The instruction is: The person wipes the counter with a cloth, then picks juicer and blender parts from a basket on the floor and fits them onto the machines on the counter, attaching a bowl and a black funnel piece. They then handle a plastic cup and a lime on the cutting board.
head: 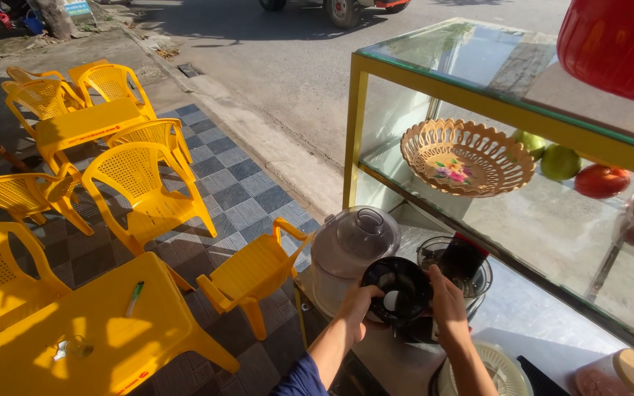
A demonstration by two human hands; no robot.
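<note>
My left hand [359, 304] and my right hand [445, 301] both grip a round black blender lid [398, 291] with a white knob in its middle, held over the counter. Just behind it stands a clear blender jar [458, 265] with a dark base part inside. To the left of the lid sits a pale juicer [348, 249] with a clear domed cover. A white citrus reamer dish [497, 370] lies below my right forearm.
A yellow-framed glass display case [508, 110] holds a woven basket [466, 156], green fruit [559, 161] and red fruit [600, 180]. A red container [618, 44] stands on top. Yellow plastic chairs [144, 194] and a yellow table [75, 330] fill the tiled pavement at left.
</note>
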